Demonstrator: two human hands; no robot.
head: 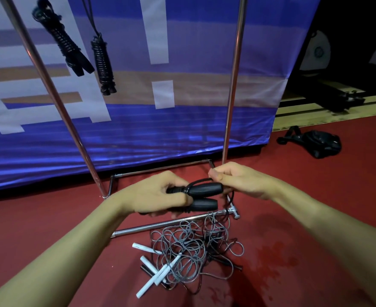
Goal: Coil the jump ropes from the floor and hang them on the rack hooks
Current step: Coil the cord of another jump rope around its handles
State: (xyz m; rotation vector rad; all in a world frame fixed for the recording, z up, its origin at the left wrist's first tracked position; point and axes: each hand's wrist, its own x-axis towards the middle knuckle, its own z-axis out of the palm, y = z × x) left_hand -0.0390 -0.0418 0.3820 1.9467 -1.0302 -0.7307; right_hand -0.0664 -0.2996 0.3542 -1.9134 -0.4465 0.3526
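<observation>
My left hand [158, 193] grips the two black handles of a jump rope [204, 189], held side by side in front of the rack's base. My right hand [233, 178] pinches that rope's black cord just right of the handles; the cord trails down to the floor. Below my hands a tangled pile of grey ropes [189, 247] with white handles [158, 273] lies on the red floor, with some black cord mixed in. Two coiled black ropes [67, 43] [102, 63] hang from the top of the metal rack [233, 85].
The rack's chrome base bars [160, 224] lie on the floor right by the rope pile. A blue and white banner [160, 120] stands behind the rack. A black bag [320, 142] lies on the red floor at the right, near wooden boards.
</observation>
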